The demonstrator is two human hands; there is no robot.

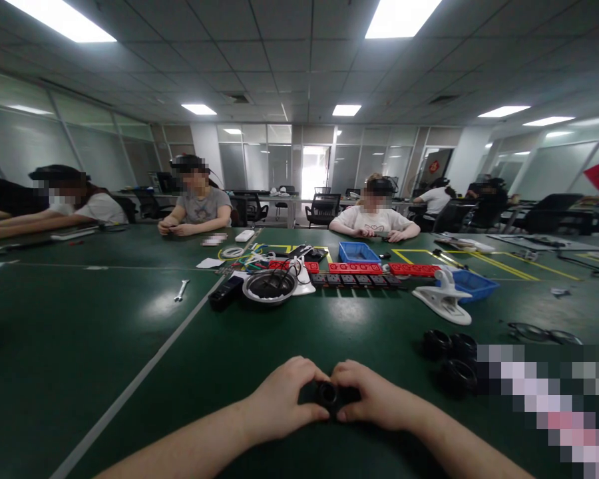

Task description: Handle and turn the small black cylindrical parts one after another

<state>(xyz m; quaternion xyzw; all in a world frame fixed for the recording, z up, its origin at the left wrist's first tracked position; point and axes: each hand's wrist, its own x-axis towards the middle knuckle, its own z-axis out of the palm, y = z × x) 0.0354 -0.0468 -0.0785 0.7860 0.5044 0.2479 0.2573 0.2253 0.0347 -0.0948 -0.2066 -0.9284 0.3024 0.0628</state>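
Note:
Between my two hands is a small black part with a round, raised ring [328,394] at its middle, just above the green table [190,372]. My left hand [290,394] is closed on its left end, thumb below and fingers above. On the other end, my right hand [365,394] is closed in the same way, and the fingertips of both hands almost meet over the top. My fingers hide both ends of the part, so I cannot tell its exact kind. To the right lie several black, round, hollow parts [456,376] in a cluster.
Ahead lie a metal bowl [269,287], a black handheld device [225,291], a wrench [181,291], red strips [354,268], blue trays [472,285] and a white clamp [444,298]. Glasses [544,332] rest at right, near a pixelated patch. Other people sit across and to the left.

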